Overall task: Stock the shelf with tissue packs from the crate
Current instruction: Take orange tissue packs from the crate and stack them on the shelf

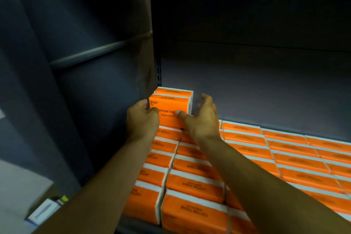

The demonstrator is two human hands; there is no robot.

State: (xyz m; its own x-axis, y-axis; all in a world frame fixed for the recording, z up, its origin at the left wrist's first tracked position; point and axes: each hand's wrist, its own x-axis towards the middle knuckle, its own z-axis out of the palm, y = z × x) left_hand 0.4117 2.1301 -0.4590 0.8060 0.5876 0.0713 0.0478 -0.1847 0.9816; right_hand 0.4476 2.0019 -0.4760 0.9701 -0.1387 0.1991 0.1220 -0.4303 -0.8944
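Left fingers grip the tissue pack, long axis left-right; right fingers spread wide.

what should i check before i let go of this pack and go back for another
1. Held pack rests on the bottom layer of packs: ok.
2. Pack tucked into the shelf's back left corner by the upright: ok.
3. Left hand grips the pack's left side: ok.
4. Right hand open, thumb on the pack's front, fingers off it: ok.
5. Free room to the pack's right on the bottom layer: ok.
6. Packs left in the crate: cannot tell, crate out of view.
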